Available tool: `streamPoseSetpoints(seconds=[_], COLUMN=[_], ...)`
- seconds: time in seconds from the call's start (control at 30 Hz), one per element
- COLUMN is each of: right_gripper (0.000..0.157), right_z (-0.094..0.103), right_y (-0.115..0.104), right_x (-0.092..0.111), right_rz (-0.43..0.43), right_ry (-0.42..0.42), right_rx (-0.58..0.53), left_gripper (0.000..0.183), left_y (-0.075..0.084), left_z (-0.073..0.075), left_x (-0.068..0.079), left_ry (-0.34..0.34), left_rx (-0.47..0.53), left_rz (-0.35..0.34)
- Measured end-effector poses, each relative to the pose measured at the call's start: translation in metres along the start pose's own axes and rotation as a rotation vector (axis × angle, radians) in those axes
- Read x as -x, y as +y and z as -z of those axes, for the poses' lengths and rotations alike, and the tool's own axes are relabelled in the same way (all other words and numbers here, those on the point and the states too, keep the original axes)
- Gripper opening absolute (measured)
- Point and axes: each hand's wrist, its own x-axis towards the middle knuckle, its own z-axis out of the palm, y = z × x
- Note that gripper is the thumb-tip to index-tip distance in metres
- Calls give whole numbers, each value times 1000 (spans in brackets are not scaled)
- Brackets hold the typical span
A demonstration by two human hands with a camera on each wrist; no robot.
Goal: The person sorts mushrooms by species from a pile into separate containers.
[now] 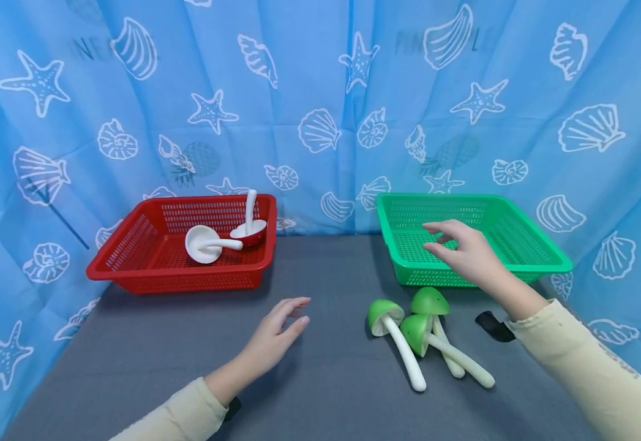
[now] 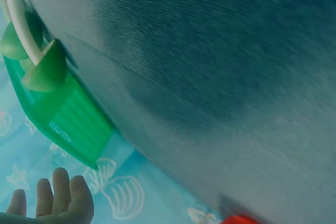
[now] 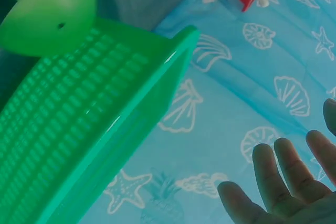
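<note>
My right hand [image 1: 466, 248] hovers over the near side of the green basket [image 1: 540, 267], fingers loosely bent and holding nothing. Just in front of that basket lie three toy mushrooms with green caps and white stems. One mushroom [image 1: 405, 349] is set a little to the left, while the other two, the back one [image 1: 429, 301] and the front one [image 1: 460, 355], overlap. Above the middle of the table, my left hand [image 1: 276, 331] has relaxed fingers with nothing in them. In the right wrist view, a green cap [image 3: 52, 19] shows against the basket's side.
At the back left stands a red basket [image 1: 188, 283]. Inside it are two mushrooms: one [image 1: 203, 244] shows its white underside, the other [image 1: 251, 234] a red cap with its stem up. A blue shell-print curtain [image 1: 320, 73] hangs behind the grey table [image 1: 320, 392].
</note>
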Motion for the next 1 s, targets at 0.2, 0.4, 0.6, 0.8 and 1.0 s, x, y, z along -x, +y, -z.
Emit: streamPoseSetpoints(seconds=[0.2,0.4,0.6,0.8,1.0], right_gripper=[44,48,53,54,53], right_z=[2,1,-3,-9,-14], right_y=[12,28,44,69,94], right_x=[7,14,20,25,30], right_rz=[-19,-33,-80,-87,-111], right_ry=[-5,-27,-82,-92,-77], right_rx=[58,120,159,259,325], left_gripper=[40,40,40,40,42], left_y=[5,8,12,20,25], left_z=[-9,-17,-24,-29,-36], left_x=[-2,-4,-6,-9,-13], left_ry=[-48,-95,-141,-183,-228], left_rx=[23,75,113,144,222], left_rz=[27,37,65,91,196])
